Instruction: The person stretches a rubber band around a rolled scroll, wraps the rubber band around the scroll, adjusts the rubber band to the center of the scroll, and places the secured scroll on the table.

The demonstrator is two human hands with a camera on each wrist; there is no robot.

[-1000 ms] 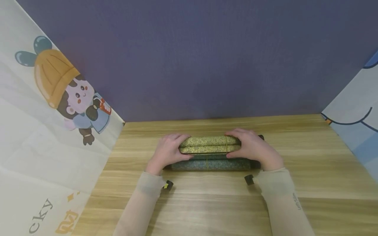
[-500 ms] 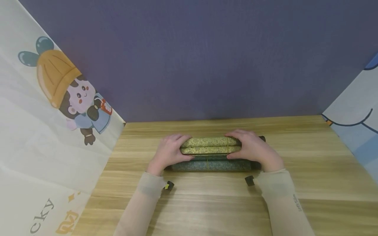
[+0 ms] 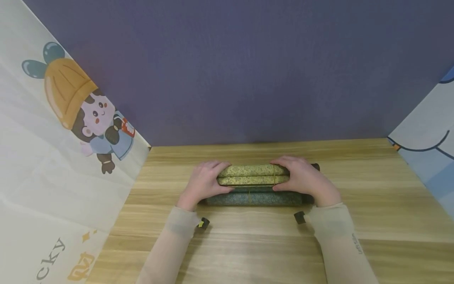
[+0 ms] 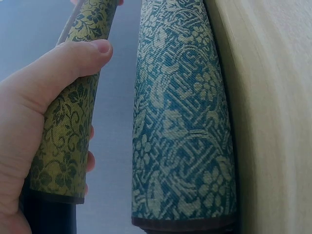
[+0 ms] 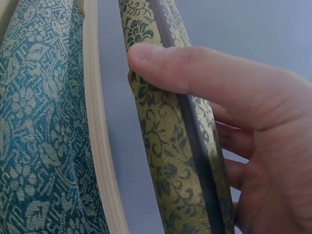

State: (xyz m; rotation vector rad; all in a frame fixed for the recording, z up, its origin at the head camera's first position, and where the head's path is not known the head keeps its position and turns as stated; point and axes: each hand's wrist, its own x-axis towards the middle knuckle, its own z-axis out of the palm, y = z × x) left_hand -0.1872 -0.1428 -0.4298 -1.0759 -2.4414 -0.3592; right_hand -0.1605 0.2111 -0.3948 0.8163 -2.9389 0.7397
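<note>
A yellow-green floral scroll (image 3: 253, 175) lies crosswise between both hands, with a thin tie near its right end. My left hand (image 3: 203, 181) grips its left end, thumb (image 4: 92, 53) in front and fingertips showing behind. At the other end, my right hand (image 3: 301, 177) holds it the same way, its thumb (image 5: 161, 66) across the cloth. Just in front, a blue-green patterned scroll (image 3: 253, 198) with dark ends rests on the table, touched by neither hand. Both wrist views show a gap between the two scrolls, so the yellow one seems raised.
The wood-grain table (image 3: 248, 244) meets a dark purple-blue panel (image 3: 262, 79) at its far edge. White printed sheets (image 3: 32, 157) stand along both sides. Small black pieces (image 3: 300, 217) stick out at the wrists.
</note>
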